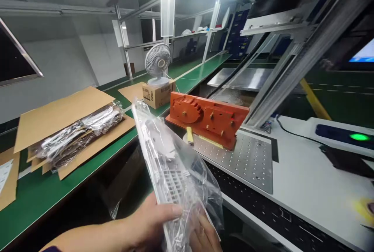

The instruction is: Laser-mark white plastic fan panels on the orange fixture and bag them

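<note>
A long white molded plastic part (173, 180) with a grid of ribs is tilted up in front of me, inside a clear plastic bag (204, 182). My left hand (154, 215) is closed around its left edge, with the thumb lying across the wrapped front. On the lower right side, my right hand (204, 234) has its fingers curled against the bag and the part's edge; some of the fingers are covered by film. Past the bag stands an orange fixture (209, 117) with a round toothed shape and brass-colored pins, on a perforated metal plate (254, 166).
At left, cardboard sheets (67, 111) with bagged white parts (99, 121) between them lie on a green bench (96, 170). A fan (158, 61) stands on a carton (160, 95). A slanted metal post (304, 49) rises at right, near a device with a green light (359, 137).
</note>
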{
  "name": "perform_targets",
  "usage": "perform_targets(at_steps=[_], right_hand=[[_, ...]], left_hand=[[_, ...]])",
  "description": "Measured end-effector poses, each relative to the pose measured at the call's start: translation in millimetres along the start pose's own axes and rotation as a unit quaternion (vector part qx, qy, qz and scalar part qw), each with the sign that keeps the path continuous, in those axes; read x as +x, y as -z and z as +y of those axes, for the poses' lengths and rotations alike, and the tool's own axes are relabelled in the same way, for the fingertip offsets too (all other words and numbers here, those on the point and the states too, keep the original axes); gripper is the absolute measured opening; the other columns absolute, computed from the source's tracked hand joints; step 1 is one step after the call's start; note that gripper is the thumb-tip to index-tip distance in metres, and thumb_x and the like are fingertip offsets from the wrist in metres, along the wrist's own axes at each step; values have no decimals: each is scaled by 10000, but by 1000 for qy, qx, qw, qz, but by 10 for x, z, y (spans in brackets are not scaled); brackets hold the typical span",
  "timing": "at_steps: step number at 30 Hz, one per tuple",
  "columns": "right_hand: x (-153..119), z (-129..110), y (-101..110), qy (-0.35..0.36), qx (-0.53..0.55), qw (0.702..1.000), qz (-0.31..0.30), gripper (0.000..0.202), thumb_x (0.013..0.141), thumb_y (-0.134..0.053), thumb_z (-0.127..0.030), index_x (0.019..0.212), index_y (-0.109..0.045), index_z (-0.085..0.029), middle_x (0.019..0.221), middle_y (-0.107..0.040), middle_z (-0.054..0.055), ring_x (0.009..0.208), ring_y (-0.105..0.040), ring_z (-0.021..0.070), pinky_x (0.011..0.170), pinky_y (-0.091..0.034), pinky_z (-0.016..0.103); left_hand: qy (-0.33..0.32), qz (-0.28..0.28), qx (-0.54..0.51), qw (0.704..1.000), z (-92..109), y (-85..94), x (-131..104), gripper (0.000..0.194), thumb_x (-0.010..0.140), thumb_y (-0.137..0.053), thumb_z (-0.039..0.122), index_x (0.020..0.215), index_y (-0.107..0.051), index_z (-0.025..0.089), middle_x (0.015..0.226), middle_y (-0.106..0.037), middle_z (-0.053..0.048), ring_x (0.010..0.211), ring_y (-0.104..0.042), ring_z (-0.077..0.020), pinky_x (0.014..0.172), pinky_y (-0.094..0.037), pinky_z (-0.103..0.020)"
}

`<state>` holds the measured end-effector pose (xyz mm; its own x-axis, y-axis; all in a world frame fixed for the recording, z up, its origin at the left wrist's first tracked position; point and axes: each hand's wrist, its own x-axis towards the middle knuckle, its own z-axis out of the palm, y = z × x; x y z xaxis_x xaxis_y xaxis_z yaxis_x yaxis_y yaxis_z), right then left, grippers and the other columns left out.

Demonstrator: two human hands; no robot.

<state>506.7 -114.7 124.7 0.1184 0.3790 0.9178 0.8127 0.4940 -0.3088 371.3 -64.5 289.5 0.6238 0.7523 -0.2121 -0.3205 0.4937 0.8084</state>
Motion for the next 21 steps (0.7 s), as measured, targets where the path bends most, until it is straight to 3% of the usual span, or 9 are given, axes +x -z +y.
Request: perform_targets(at_steps=[4,6,9,12,14,17,21], right_hand=[[250,231,-264,140,0,990,-30,318,1074,-501,-90,1299,-724,-108,1520,-692,242,1335,-707,352,1256,-492,693],[374,287,-462,141,-27,988,-63,350,1047,-524,-40,1340,-701,-110,1580,-647,251,1429,-643,369,1311,-364,771],[521,258,-790,77,-124,981,-127,578,1011,-563,9,1573,-582,-119,1708,-518,249,1619,-453,415,1356,-213,806],[599,169,-1029,21,-177,972,-152,763,1008,-546,-7,1746,-365,-76,1784,-371,292,1687,-325,454,1357,-269,774],[592,124,-1085,-10,-167,975,-149,802,1048,-564,-102,1791,-264,-80,1799,-338,294,1686,-317,473,1338,-305,778],[440,136,-1024,-31,-154,975,-155,847,1089,-613,-282,1817,-211,-119,1801,-353,270,1641,-408,473,1313,-369,750],[-83,351,-800,-12,-143,968,-208,845,1100,-574,-370,1834,-199,-184,1736,-490,215,1471,-629,437,1155,-581,672]], left_hand=[[-27,112,-6,993,135,155,-26,630,632,-897,119,1257,-817,93,1208,-829,-199,1238,-756,-449,1163,-549,-555],[-51,180,-14,982,206,341,70,641,576,-857,68,1214,-816,107,1192,-840,-181,1244,-757,-447,1157,-564,-551],[-89,244,-24,965,345,670,284,713,587,-839,48,1293,-779,124,1227,-840,-172,1244,-765,-435,1153,-582,-555],[-113,240,-31,964,533,1034,510,884,625,-827,25,1492,-678,107,1278,-826,-195,1219,-780,-433,1148,-598,-566],[-109,216,-37,970,684,1291,671,938,659,-816,15,1572,-610,74,1271,-823,-220,1193,-791,-442,1138,-610,-579],[-97,169,-48,980,948,1674,982,961,736,-764,0,1661,-504,44,1291,-812,-246,1200,-791,-448,1134,-618,-591],[-82,164,-69,981,1351,2083,1500,983,767,-662,-28,1708,-379,-22,1346,-779,-284,1218,-787,-441,1127,-625,-597]])
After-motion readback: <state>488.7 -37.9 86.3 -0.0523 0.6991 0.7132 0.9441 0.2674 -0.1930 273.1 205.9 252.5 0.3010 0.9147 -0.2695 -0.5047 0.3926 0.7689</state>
